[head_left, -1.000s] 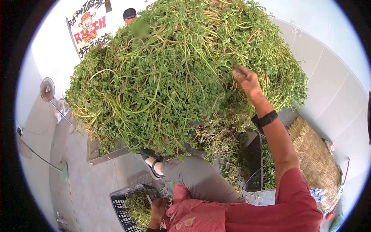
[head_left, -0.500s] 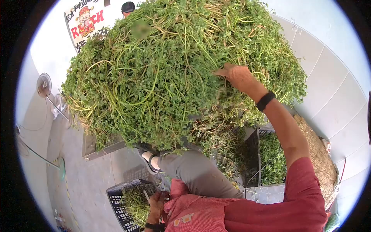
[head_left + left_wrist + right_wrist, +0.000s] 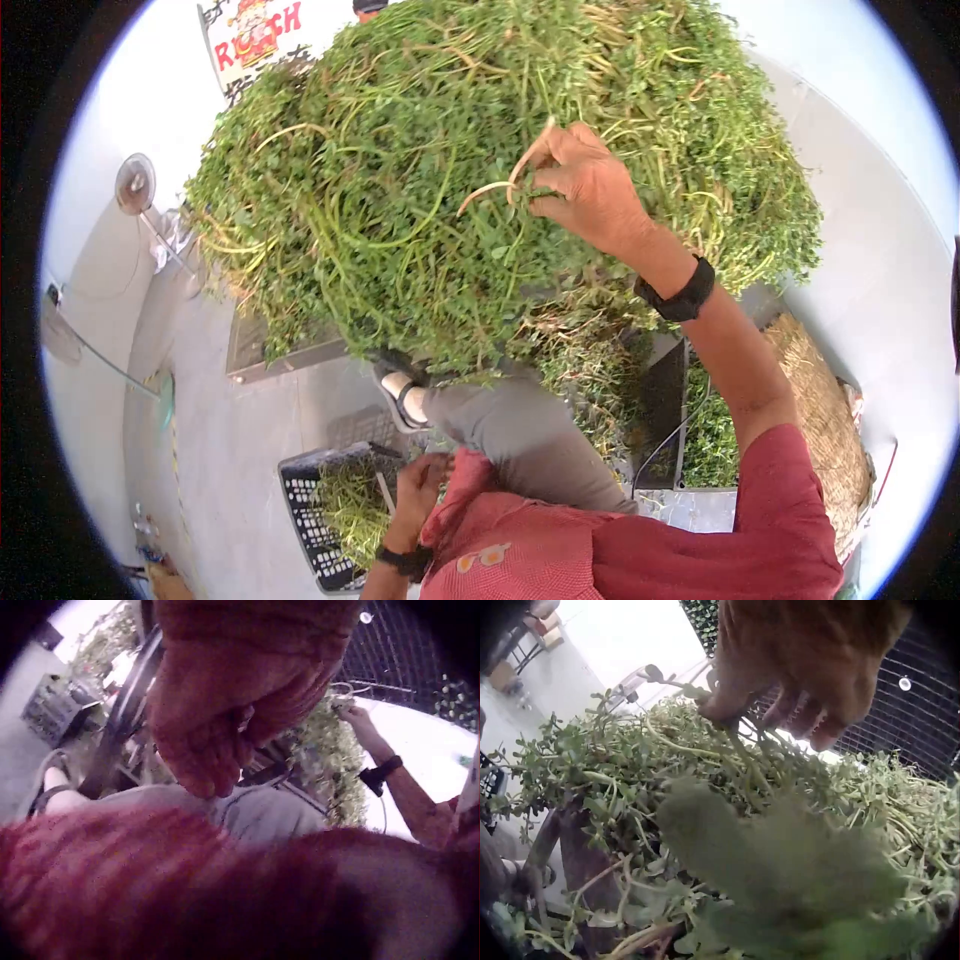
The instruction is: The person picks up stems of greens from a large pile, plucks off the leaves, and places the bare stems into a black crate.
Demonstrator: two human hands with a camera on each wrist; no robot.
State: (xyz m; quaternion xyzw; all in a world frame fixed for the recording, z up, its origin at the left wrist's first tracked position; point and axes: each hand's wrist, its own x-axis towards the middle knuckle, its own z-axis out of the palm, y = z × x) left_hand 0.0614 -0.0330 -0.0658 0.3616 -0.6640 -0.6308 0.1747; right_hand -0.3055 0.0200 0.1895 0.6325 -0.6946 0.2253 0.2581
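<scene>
A large heap of green purslane, stems tangled, fills the upper middle of the head view. Over its front right part, my right hand pinches a purslane sprig between thumb and fingers, pale stems sticking out to the left. Leaves dangle below the fingertips in the right wrist view, where a blurred green mass covers the lower middle. Low in front of my body, my left hand is beside the black crate. The left wrist view shows its fingers bent toward the palm, with nothing visible in them.
Loose plant stems lie in the crate. Another crate of greens stands at right, near a straw mat. A standing fan is at far left. My bent leg is under the heap's front edge.
My right hand has come up and left from the heap's right side, and pale stems now show in its grip. The left hand has risen a little beside the crate.
</scene>
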